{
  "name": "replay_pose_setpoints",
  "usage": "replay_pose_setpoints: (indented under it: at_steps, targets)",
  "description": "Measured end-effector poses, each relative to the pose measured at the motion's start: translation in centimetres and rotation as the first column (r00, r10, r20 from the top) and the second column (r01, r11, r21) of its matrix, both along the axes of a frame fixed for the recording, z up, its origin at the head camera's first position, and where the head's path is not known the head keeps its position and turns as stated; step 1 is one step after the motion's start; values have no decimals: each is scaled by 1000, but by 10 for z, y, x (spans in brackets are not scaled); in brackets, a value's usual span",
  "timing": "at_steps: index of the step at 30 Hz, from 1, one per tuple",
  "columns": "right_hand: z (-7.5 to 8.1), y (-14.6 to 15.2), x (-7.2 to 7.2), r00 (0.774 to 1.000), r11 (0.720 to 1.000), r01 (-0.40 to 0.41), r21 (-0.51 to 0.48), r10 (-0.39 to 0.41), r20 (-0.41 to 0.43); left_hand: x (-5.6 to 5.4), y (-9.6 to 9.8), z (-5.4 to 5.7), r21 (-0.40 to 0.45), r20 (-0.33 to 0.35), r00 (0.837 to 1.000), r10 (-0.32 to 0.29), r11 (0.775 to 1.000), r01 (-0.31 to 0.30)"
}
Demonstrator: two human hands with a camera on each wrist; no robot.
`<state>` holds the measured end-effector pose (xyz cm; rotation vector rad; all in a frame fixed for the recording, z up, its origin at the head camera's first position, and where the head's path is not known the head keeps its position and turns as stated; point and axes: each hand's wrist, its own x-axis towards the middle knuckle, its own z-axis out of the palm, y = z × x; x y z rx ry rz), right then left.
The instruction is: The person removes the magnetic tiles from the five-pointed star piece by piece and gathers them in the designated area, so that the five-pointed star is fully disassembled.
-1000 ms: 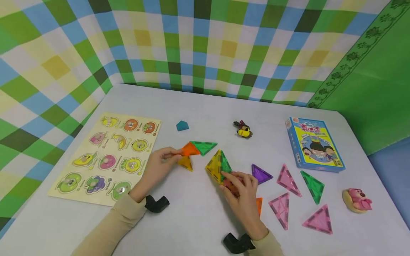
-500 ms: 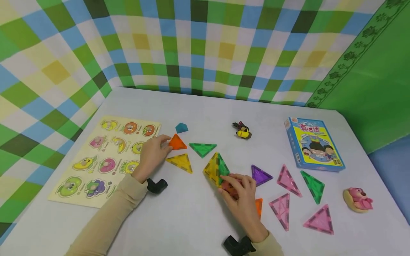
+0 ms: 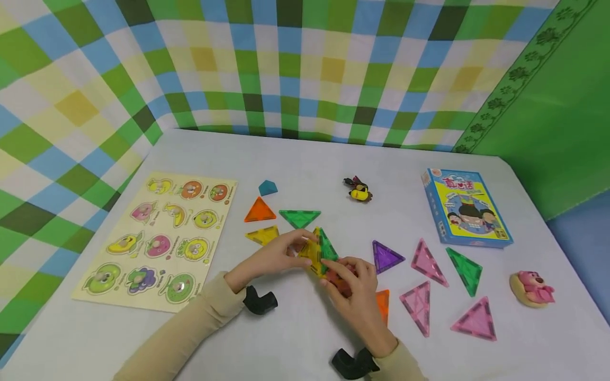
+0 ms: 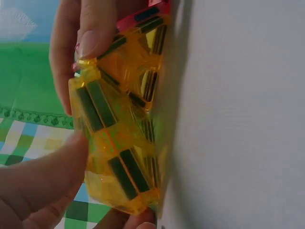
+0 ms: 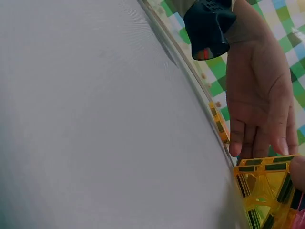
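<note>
A small solid built from translucent magnetic tiles (image 3: 310,254) stands mid-table, its faces yellow, green and reddish. On its left, my left hand (image 3: 274,256) grips the yellow part. In the left wrist view the thumb lies along one side of the yellow tile (image 4: 112,143) and fingertips show at its lower end. My right hand (image 3: 359,288) holds the solid from the right, fingers over the reddish part and hiding much of it. Dark magnet strips line the tile edges, seen in the right wrist view on the yellow frame (image 5: 262,186).
Loose triangles lie around: orange (image 3: 260,211), green (image 3: 300,218), yellow (image 3: 262,234), purple (image 3: 387,257), pink (image 3: 419,307). A fruit puzzle board (image 3: 143,193) is at left, a blue card box (image 3: 472,211) at right. A bear figure (image 3: 532,288), bird-like toy (image 3: 359,190) and teal piece (image 3: 268,187) also lie there.
My left hand set the orange triangle down above the yellow one, let go, and moved right to the tile solid. My right hand keeps its hold there.
</note>
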<state>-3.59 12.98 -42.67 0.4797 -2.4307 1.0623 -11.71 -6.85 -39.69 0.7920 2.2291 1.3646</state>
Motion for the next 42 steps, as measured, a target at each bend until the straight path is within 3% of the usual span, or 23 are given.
replay_pose_setpoints:
  at_steps: [3, 9, 17, 19, 25, 29, 32, 35, 36, 38, 42]
  targets:
    - [0, -1, 0, 1000, 1000, -9, -1, 9, -15, -2, 1, -2, 38, 74, 996, 46, 998, -49]
    - [1, -2, 1, 998, 999, -45, -7, 45, -33, -5, -3, -3, 65, 182, 980, 75, 994, -88]
    - [0, -3, 2, 998, 999, -50, 2, 50, -38, -1, -7, -5, 115, 190, 973, 133, 981, -157]
    - [0, -4, 2, 998, 999, -47, 6, 47, -36, 0, -8, -6, 142, 233, 961, 147, 973, -183]
    - [1, -5, 3, 999, 999, -39, 3, 39, -12, 1, -10, -10, 236, 404, 906, 125, 943, -236]
    - [1, -6, 4, 999, 999, -48, -12, 48, 13, 3, -14, -12, 301, 463, 878, 118, 911, -281]
    - [1, -6, 4, 999, 999, -42, -16, 43, 30, 5, -21, -12, 381, 499, 858, 120, 859, -342]
    - [0, -6, 3, 1000, 1000, -26, -16, 27, 14, 8, -32, -6, 452, 503, 855, 126, 805, -384]
    - [-1, -6, 3, 1000, 1000, -22, -21, 22, 13, 10, -36, -3, 464, 494, 860, 131, 797, -387]
    - [0, -5, 3, 1000, 1000, -18, -25, 18, 7, 13, -44, 5, 446, 464, 872, 156, 809, -383]
    - [1, -5, 3, 1000, 999, -22, -31, 23, 13, 25, -64, 16, 245, 314, 924, 218, 922, -300]
